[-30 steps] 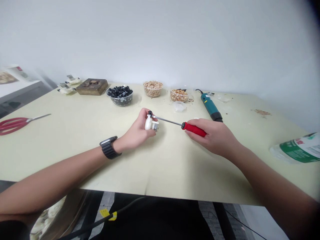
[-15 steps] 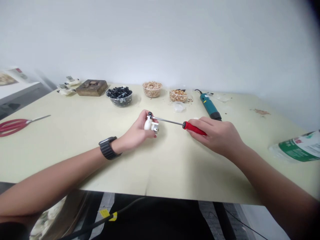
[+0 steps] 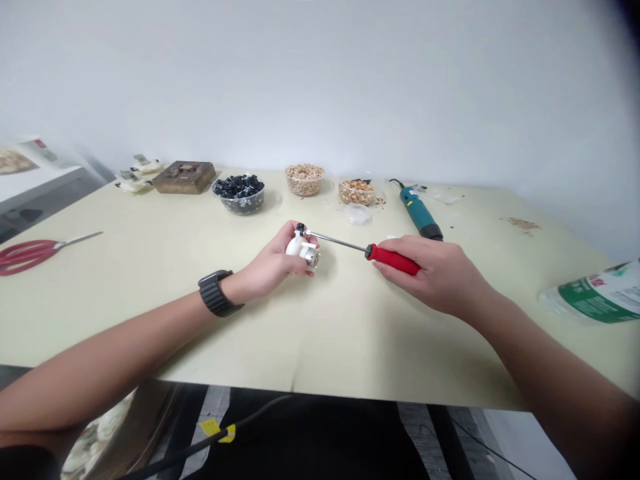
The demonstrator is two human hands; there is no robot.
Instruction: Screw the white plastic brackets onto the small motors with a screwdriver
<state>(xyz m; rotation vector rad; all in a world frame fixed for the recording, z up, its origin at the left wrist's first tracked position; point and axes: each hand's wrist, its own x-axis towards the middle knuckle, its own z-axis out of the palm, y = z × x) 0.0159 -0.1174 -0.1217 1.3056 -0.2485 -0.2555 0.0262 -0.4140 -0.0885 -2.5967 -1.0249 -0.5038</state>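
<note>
Left hand (image 3: 267, 265) curls its fingers round a white plastic fitting (image 3: 296, 248); right hand (image 3: 433, 277) pinches a red-handled screwdriver (image 3: 393, 259) against it; green bottle label (image 3: 593, 300) too blurred to read

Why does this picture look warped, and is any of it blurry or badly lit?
In the head view, the edges look bent, with the pale table appearing to bow, and the top right corner falls to black. The printed sheet at far left looks soft. The light is gentle and even, leaving only faint shadows under the right hand.
</note>
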